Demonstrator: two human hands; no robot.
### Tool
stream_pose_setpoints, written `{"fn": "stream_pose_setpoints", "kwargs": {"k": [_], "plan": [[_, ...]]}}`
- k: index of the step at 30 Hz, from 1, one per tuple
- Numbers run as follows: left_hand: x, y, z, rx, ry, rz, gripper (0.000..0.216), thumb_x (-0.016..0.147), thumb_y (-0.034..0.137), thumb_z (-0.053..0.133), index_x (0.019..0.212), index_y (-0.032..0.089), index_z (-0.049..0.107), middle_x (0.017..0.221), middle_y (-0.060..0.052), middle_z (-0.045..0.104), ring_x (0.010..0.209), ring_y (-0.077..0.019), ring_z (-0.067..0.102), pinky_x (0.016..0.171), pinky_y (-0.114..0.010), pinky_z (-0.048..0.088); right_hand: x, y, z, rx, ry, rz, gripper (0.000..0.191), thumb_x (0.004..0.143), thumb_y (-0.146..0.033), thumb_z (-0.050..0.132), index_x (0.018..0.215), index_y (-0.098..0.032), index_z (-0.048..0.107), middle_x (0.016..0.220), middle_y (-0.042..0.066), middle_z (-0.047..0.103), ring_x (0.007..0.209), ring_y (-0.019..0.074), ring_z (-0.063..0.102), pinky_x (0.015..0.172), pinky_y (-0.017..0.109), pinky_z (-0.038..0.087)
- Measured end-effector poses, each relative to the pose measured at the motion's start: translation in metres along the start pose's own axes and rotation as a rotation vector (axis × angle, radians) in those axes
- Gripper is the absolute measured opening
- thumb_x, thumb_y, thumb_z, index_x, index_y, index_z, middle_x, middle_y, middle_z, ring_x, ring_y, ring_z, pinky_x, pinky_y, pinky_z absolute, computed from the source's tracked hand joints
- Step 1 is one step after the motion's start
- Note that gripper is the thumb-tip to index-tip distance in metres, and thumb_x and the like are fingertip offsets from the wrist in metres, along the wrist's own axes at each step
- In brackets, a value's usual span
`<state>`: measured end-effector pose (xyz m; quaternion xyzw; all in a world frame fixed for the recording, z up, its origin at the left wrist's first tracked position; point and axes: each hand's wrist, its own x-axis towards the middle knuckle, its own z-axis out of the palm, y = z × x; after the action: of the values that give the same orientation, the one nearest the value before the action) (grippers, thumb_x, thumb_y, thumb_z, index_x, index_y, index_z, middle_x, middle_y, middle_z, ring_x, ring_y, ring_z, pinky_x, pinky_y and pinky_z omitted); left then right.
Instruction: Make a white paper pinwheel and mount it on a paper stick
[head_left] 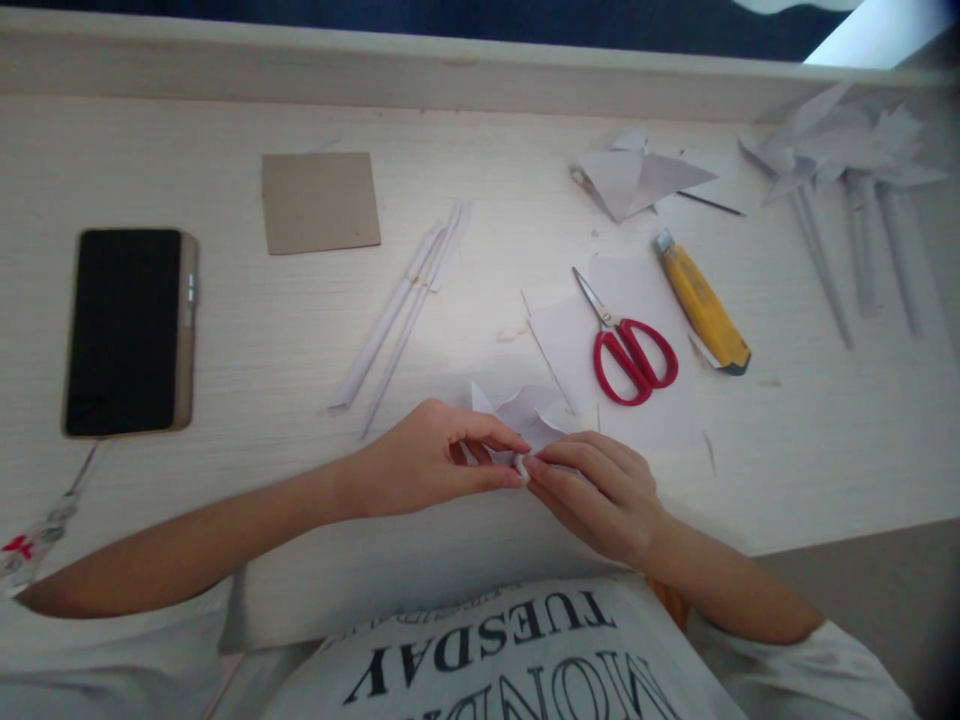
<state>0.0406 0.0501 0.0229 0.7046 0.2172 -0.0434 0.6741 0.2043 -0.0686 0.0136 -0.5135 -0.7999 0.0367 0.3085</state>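
Observation:
Near the table's front edge, my left hand (431, 455) and my right hand (604, 490) meet fingertip to fingertip. Between them is a small white paper piece (522, 468), pinched by the thumb and fingers of both. Its exact shape is mostly hidden. Just behind my fingers, a folded white paper shape (525, 408) with pointed, curved flaps shows in part; whether it joins the pinched piece I cannot tell. Red-handled scissors (626, 345) lie beyond my right hand, on a white paper sheet (570, 335). Two rolled paper sticks (390, 315) lie beyond my left hand.
A yellow box cutter (703, 305) lies right of the scissors. Paper pinwheels (832, 150) on sticks are at the far right. Folded paper (637, 180) and a thin dark rod (712, 203) lie at the back. Leftward are a cardboard piece (321, 203) and a phone (124, 330).

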Motion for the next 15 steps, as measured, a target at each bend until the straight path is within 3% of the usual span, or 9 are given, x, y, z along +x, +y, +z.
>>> {"fn": "stream_pose_setpoints", "kwargs": {"k": [5, 8, 12, 15], "plan": [[0.0, 0.0, -0.003, -0.014, -0.011, -0.026, 0.034, 0.069, 0.032, 0.064, 0.1, 0.02, 0.059, 0.083, 0.0, 0.065, 0.067, -0.0096, 0.06, 0.056, -0.017, 0.046, 0.002, 0.006, -0.009, 0.151, -0.096, 0.098, 0.037, 0.063, -0.036, 0.07, 0.088, -0.016, 0.051, 0.077, 0.005, 0.057, 0.068, 0.016, 0.05, 0.057, 0.03, 0.043], [-0.001, 0.002, -0.004, 0.044, 0.006, -0.036, 0.038, 0.066, 0.033, 0.067, 0.101, 0.02, 0.058, 0.083, 0.0, 0.064, 0.063, -0.0095, 0.059, 0.054, -0.017, 0.045, 0.003, 0.016, -0.019, 0.37, -0.116, 0.279, 0.053, 0.06, -0.051, 0.066, 0.096, -0.017, 0.046, 0.083, 0.005, 0.052, 0.074, 0.0169, 0.048, 0.06, 0.031, 0.043], [-0.002, 0.003, -0.002, 0.116, 0.017, -0.008, 0.036, 0.067, 0.031, 0.066, 0.1, 0.02, 0.057, 0.084, 0.0, 0.063, 0.063, -0.0084, 0.059, 0.053, -0.016, 0.043, 0.006, 0.031, -0.026, 0.487, -0.092, 0.577, 0.022, 0.084, -0.029, 0.044, 0.103, -0.019, 0.049, 0.085, 0.004, 0.053, 0.075, 0.014, 0.05, 0.063, 0.028, 0.043], [-0.001, 0.004, 0.001, 0.198, 0.029, 0.029, 0.03, 0.07, 0.033, 0.063, 0.096, 0.019, 0.056, 0.082, 0.001, 0.063, 0.062, -0.0081, 0.058, 0.054, -0.017, 0.042, 0.012, 0.037, -0.026, 0.471, -0.233, 0.59, 0.019, 0.085, -0.02, 0.042, 0.1, -0.019, 0.054, 0.09, 0.005, 0.056, 0.078, 0.0136, 0.053, 0.062, 0.025, 0.044]]}}
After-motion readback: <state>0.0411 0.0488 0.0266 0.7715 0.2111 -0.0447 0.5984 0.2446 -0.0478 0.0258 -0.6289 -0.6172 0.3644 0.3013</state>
